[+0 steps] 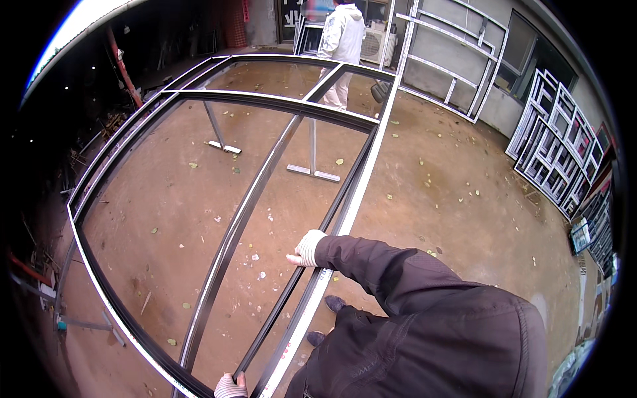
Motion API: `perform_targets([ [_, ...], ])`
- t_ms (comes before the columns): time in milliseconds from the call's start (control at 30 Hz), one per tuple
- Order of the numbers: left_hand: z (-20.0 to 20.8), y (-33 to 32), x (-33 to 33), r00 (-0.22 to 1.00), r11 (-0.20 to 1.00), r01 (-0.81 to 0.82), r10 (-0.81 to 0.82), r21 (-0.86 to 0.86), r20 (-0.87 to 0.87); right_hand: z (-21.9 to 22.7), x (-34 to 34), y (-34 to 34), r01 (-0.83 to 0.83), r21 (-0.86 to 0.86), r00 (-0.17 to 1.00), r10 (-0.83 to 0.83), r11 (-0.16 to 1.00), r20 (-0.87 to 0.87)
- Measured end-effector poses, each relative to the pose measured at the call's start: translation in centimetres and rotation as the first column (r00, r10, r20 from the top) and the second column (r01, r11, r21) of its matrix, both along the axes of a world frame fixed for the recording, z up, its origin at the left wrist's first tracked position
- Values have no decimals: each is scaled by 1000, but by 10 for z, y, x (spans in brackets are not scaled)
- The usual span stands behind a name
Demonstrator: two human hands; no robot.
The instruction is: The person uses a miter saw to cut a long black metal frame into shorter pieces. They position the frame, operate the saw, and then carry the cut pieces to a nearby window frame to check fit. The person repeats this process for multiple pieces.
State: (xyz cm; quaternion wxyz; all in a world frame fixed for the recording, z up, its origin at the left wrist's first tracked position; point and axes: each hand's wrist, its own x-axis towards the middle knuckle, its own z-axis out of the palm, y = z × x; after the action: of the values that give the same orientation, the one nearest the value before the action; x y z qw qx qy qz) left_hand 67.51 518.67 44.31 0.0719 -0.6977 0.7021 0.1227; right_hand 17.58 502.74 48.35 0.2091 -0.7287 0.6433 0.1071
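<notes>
A large metal window frame [361,192], dark with white film on its faces, lies flat at about waist height before me. A slim dark bar [272,308] runs lengthwise just inside its near rail. My right hand [306,249], in a striped, pale fingerless glove, is closed round this bar about midway along, its forearm crossing the near rail. At the lower edge, my left hand [232,385], gloved alike and partly cut off, grips the bar's near end with the thumb showing. A wider dark crossbar [229,249] spans the frame farther left.
Metal stands [313,174] are under the frame. Finished frames [451,56] and a stack of smaller ones [557,142] lean on the right wall. A person in a white jacket [343,33] stands beyond the far end, near an air-conditioner unit [373,46]. Leaves dot the brown floor [424,199].
</notes>
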Motion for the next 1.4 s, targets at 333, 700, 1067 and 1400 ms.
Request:
perform_targets([
  [333,68,-5,17,988,882,129,-154,-454,-17,17,9,6,-2,-327,996,32,945,88],
  [700,113,33,-34,990,916,29,-83,-400,-116,73,39,57,32,-668,926,229,743,300],
  [1067,116,58,-261,884,903,393,-423,-174,-200,37,-85,202,119,-536,914,118,835,388],
  [1400,138,4,-391,719,711,660,-692,-244,-69,16,-324,320,556,-220,820,-487,801,302],
])
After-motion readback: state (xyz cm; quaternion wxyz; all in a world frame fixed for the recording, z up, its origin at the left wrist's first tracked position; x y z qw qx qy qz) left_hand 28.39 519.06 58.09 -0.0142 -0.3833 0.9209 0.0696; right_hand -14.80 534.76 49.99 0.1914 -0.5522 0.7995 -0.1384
